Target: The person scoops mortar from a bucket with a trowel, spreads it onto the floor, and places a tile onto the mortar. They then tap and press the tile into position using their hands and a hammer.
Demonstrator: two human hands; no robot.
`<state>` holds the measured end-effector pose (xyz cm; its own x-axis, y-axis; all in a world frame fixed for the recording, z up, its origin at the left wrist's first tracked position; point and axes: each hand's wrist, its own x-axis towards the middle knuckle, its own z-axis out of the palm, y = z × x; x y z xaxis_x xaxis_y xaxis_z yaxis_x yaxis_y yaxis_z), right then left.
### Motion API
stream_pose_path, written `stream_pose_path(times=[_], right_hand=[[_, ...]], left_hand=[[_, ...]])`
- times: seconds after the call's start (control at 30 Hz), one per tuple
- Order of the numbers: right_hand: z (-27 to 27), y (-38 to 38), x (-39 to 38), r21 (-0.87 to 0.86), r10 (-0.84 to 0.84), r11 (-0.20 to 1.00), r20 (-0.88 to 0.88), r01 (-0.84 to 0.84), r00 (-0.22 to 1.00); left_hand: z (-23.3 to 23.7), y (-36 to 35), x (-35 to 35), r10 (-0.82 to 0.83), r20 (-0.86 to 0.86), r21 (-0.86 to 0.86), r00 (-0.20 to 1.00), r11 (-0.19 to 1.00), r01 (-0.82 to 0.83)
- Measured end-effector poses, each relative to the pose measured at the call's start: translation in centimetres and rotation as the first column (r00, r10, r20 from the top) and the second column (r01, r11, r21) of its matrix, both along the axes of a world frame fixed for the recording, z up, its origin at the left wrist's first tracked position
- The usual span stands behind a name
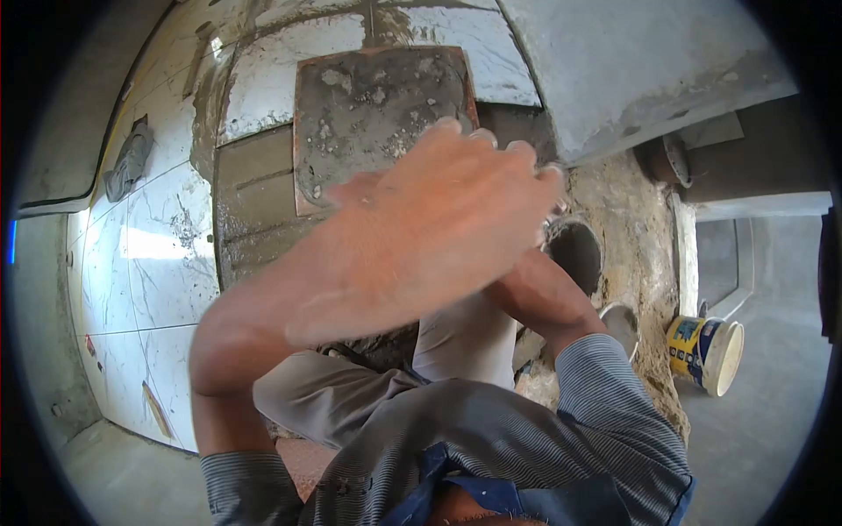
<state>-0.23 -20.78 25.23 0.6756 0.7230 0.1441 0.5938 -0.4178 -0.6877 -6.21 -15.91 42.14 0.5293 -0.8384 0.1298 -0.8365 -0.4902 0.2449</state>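
1. Square slab [377, 79], mortar-coated, laid beside white tiles [303, 61], far centre. To be handled by its rim, coat left unsmeared.
2. Left hand [465, 197], blurred, held nearest slab; whether anything is pinched cannot be told.
3. Right forearm [548, 298]; right hand obscured, state untold.
4. Bucket [688, 351], placed right.

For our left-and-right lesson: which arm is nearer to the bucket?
Right. The right arm is on the bucket side of the body; the left arm comes from the opposite side, farther off, and crosses over it.
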Motion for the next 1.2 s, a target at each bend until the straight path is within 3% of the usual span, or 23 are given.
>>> stream_pose_path(times=[0.1, 0.2, 0.3, 0.33, 0.43, 0.53, 0.73, 0.97, 1.2], right_hand=[[1.1, 4.0, -2.0, -0.06, 0.14, 0.989, 0.152, -0.132, 0.978], [0.2, 7.0, -2.5, -0.094, 0.143, 0.988, 0.222, -0.125, 0.965], [-0.9, 6.6, -2.2, -0.166, 0.098, 0.982, 0.028, -0.092, 0.995], [-0.3, 6.2, -1.6, -0.339, 0.113, 0.929, -0.119, -0.148, 0.986], [-0.9, 5.5, -0.6, -0.412, 0.117, 0.897, -0.137, -0.164, 0.984], [-0.2, 5.2, 0.0, -0.381, 0.017, 0.92, -0.192, -0.09, 0.981], [0.2, 4.8, 0.4, -0.405, -0.013, 0.91, -0.232, -0.084, 0.973], [0.8, 4.4, 0.8, -0.45, 0.031, 0.877, -0.297, -0.169, 0.954], [0.6, 4.6, 0.4, -0.421, -0.03, 0.903, -0.26, -0.085, 0.965]], left_hand=[[2.5, -0.2, -1.3, -0.108, -0.112, 0.097, 0.988, 0.988, 0.119], [2.5, -0.9, -2.2, -0.242, -0.187, 0.11, 0.952, 0.958, 0.265], [1.8, -2.1, -2.4, -0.334, -0.225, 0.082, 0.915, 0.93, 0.359], [1.7, -2.5, -2.5, -0.353, -0.232, 0.07, 0.907, 0.923, 0.377], [1.3, -3.5, -2.3, -0.397, -0.258, 0.057, 0.881, 0.904, 0.424], [1.1, -4.3, -2.4, -0.425, -0.275, 0.043, 0.863, 0.891, 0.452], [1.6, -4.7, -2.7, -0.472, -0.314, 0.035, 0.824, 0.861, 0.507], [1.7, -5.6, -2.9, -0.528, -0.324, 0.029, 0.785, 0.824, 0.566], [1.9, -5.9, -3.8, -0.536, -0.319, 0.021, 0.781, 0.82, 0.572]])
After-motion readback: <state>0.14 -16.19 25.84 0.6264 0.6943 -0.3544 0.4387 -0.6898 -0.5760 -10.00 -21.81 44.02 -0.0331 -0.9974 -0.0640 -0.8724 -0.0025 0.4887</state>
